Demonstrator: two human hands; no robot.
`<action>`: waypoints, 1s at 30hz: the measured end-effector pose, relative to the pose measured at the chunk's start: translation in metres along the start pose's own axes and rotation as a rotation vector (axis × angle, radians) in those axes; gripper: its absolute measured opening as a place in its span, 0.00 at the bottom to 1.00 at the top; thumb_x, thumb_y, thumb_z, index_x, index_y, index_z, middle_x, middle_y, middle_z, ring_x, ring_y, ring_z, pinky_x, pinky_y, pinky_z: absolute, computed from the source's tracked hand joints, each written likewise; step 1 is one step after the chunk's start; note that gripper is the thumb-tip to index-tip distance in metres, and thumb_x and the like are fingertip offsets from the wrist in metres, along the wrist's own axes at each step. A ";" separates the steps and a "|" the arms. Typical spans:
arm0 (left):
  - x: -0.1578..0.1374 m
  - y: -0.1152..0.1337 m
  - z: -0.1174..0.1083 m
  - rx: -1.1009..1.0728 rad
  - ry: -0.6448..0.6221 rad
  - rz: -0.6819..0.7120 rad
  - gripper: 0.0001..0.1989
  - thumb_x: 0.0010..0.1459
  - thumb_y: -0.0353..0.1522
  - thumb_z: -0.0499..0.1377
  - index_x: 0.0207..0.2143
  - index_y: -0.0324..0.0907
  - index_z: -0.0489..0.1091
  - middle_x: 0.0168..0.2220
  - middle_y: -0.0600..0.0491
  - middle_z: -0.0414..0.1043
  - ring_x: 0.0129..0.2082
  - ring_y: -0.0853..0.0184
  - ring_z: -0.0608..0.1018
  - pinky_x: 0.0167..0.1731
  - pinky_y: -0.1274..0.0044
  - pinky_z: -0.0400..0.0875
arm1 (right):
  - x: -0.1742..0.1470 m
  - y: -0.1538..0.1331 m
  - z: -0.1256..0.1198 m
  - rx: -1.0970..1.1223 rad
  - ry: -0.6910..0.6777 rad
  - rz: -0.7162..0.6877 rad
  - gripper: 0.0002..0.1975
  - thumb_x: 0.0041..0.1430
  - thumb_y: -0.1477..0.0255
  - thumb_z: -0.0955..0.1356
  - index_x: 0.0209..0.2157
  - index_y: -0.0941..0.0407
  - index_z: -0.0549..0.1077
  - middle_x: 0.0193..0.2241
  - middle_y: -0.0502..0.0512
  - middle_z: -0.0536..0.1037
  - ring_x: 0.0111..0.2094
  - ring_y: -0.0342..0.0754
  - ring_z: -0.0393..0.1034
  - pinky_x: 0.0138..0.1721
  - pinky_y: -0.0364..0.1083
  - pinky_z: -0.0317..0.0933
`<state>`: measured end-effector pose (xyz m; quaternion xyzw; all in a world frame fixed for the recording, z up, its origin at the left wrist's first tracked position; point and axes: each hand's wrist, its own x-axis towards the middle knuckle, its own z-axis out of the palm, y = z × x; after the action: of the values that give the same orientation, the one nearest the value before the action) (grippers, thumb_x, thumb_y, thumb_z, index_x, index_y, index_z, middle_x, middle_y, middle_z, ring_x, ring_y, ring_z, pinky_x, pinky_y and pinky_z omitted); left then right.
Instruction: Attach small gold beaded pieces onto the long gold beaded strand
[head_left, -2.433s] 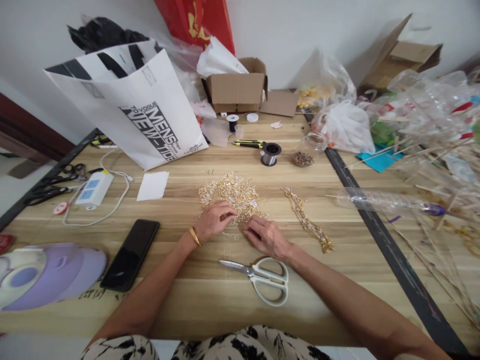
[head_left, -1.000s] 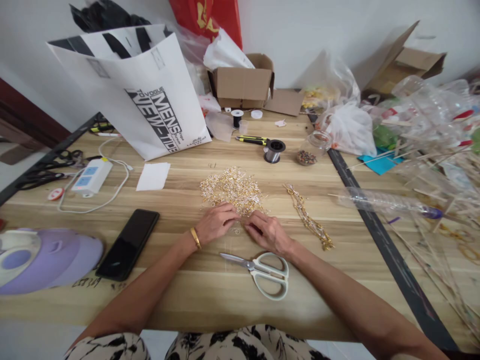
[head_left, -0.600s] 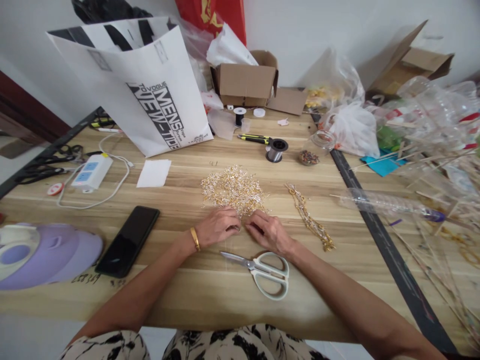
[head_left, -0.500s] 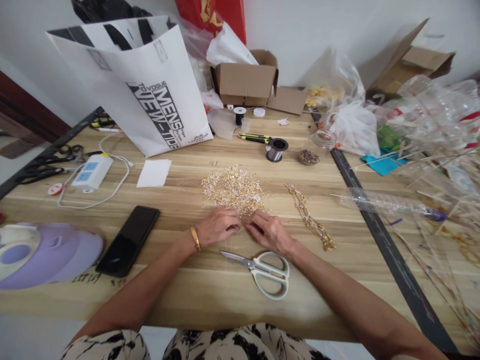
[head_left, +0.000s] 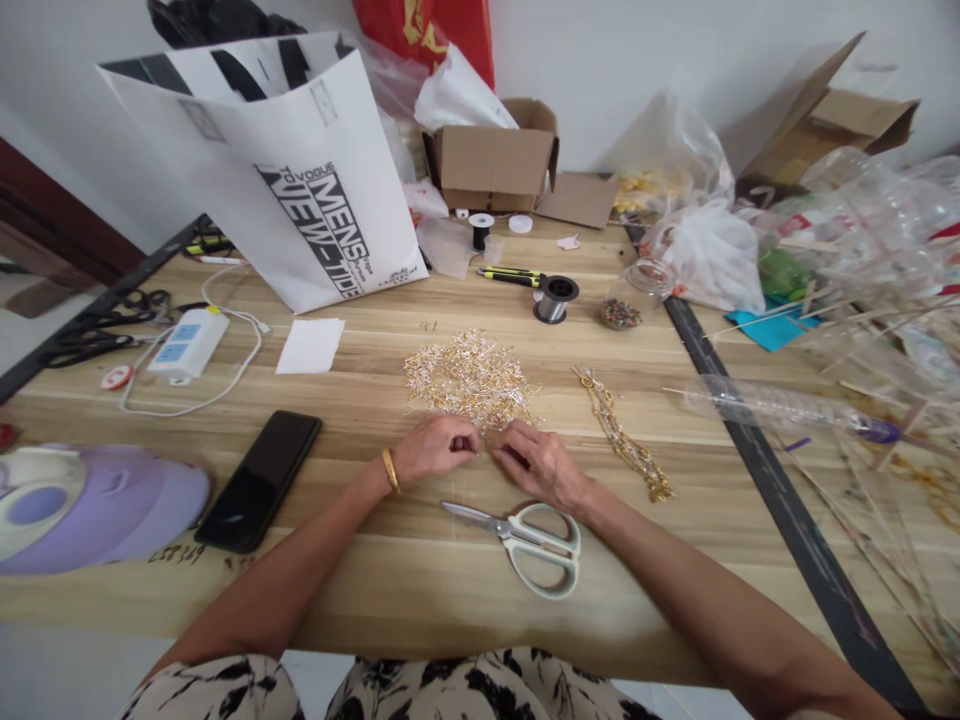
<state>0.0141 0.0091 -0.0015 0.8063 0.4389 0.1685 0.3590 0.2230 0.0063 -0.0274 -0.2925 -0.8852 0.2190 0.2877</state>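
A pile of small gold and clear beaded pieces (head_left: pixel 471 375) lies mid-table. At its near edge my left hand (head_left: pixel 437 445) is closed, thumb against fingertips; whatever it pinches is too small to make out. Close beside it on the right, my right hand (head_left: pixel 541 462) is closed too, fingers curled down, and its fingertips hide anything in them. White-handled scissors (head_left: pixel 541 550) lie just below my right hand, blades pointing left. A bundle of gold and clear beaded strands (head_left: pixel 621 435) rests to the right of that hand.
Left of the hands are a black phone (head_left: pixel 261 482), a purple appliance (head_left: pixel 127 505) and a power strip (head_left: pixel 189 345) with a white cable. Behind stand a white paper bag (head_left: pixel 300 190), a wire spool (head_left: pixel 555 300) and a bead jar (head_left: pixel 637 295). Sticks and plastic bottles crowd the right.
My left hand has turned a little, so a gap now shows between its curled fingers and thumb. The right hand stays almost where it was. The whole view has shifted slightly.
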 end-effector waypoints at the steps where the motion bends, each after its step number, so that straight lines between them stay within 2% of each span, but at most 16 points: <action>1: 0.000 -0.002 0.000 -0.058 0.005 -0.031 0.02 0.49 0.26 0.60 0.25 0.37 0.72 0.23 0.56 0.70 0.23 0.74 0.69 0.26 0.82 0.62 | 0.000 0.000 0.000 0.007 -0.002 -0.001 0.06 0.63 0.74 0.60 0.35 0.57 0.68 0.30 0.55 0.70 0.29 0.44 0.65 0.30 0.42 0.60; 6: 0.001 -0.005 -0.001 -0.256 0.038 -0.112 0.04 0.50 0.28 0.60 0.27 0.35 0.73 0.25 0.53 0.73 0.24 0.73 0.71 0.27 0.82 0.65 | 0.000 0.000 -0.001 0.045 0.016 -0.016 0.05 0.63 0.74 0.61 0.36 0.57 0.68 0.32 0.56 0.71 0.30 0.44 0.66 0.30 0.42 0.61; 10: 0.002 -0.003 -0.002 -0.223 0.070 -0.061 0.05 0.51 0.29 0.59 0.28 0.35 0.74 0.29 0.51 0.74 0.28 0.71 0.73 0.31 0.80 0.67 | 0.000 0.000 -0.002 0.078 0.047 -0.032 0.06 0.63 0.74 0.61 0.37 0.57 0.68 0.32 0.56 0.71 0.32 0.45 0.67 0.31 0.42 0.62; 17: 0.003 -0.001 0.000 -0.209 0.105 -0.023 0.05 0.52 0.29 0.59 0.28 0.36 0.73 0.29 0.52 0.73 0.28 0.71 0.73 0.31 0.80 0.67 | 0.000 0.000 -0.002 0.108 0.055 -0.031 0.06 0.63 0.74 0.60 0.39 0.56 0.68 0.33 0.56 0.72 0.32 0.45 0.67 0.32 0.43 0.63; 30: 0.004 -0.001 0.004 -0.421 0.096 -0.148 0.05 0.50 0.29 0.60 0.29 0.35 0.73 0.28 0.51 0.75 0.27 0.72 0.74 0.31 0.80 0.68 | 0.000 0.001 0.000 0.110 0.100 -0.015 0.05 0.63 0.75 0.61 0.37 0.56 0.68 0.31 0.56 0.71 0.32 0.46 0.67 0.31 0.44 0.63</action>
<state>0.0178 0.0108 -0.0054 0.6701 0.4686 0.2676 0.5097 0.2236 0.0072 -0.0284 -0.2802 -0.8585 0.2503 0.3490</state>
